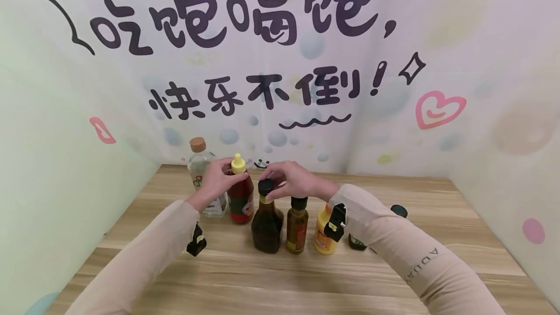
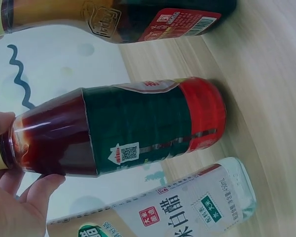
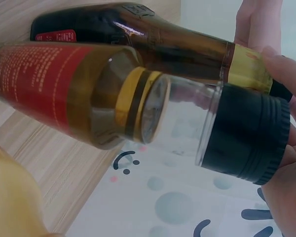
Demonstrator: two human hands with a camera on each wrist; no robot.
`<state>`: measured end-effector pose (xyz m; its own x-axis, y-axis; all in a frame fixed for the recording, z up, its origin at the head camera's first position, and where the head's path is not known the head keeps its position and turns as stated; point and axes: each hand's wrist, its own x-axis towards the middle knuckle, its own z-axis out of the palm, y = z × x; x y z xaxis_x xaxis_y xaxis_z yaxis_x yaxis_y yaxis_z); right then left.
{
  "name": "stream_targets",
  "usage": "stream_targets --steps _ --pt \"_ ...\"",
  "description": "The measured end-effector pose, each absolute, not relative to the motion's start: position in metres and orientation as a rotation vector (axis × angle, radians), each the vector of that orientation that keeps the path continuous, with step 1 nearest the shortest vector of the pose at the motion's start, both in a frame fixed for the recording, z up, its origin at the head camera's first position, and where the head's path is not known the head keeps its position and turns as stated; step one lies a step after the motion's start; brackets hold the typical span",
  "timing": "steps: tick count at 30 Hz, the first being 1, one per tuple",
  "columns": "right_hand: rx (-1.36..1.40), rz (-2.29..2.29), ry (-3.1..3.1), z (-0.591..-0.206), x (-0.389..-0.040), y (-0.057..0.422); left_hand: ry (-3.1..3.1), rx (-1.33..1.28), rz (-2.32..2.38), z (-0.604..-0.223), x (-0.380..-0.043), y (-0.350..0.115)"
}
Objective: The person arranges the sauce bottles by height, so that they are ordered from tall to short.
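Note:
Around the neck of a red sauce bottle (image 1: 241,203) with a yellow nozzle cap, my left hand (image 1: 215,180) holds with thumb and fingers. The same bottle, with its dark green label (image 2: 140,128), stands upright on the table. My right hand (image 1: 295,179) grips a dark brown sauce bottle (image 1: 267,231) at its black cap and yellow-banded neck. In the right wrist view, a thumb (image 3: 286,69) lies along that neck. Close below the right hand stands a slim bottle (image 1: 297,230) with a black cap and red label; it overlaps the dark bottle in the right wrist view.
A clear white vinegar bottle (image 1: 214,206) with a brown cap stands left of the red one. To the right are a yellow squeeze bottle (image 1: 323,239) and a dark-capped container (image 1: 399,211), partly hidden by the right sleeve. A printed cloth wall (image 1: 306,149) rises behind the wooden table (image 1: 271,281).

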<state>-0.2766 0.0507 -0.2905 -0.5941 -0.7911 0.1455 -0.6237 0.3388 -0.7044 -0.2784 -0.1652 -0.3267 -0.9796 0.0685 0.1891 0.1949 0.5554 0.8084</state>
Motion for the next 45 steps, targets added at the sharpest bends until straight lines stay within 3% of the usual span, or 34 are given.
stream_targets --steps 22,45 --pt "-1.287 -1.094 2.381 -0.291 -0.277 0.051 -2.576 -0.06 -1.485 -0.335 -0.289 -0.161" --pt "-1.253 -1.064 2.416 -0.291 -0.273 0.051 -2.646 -0.167 -1.525 -0.333 -0.292 -0.164"
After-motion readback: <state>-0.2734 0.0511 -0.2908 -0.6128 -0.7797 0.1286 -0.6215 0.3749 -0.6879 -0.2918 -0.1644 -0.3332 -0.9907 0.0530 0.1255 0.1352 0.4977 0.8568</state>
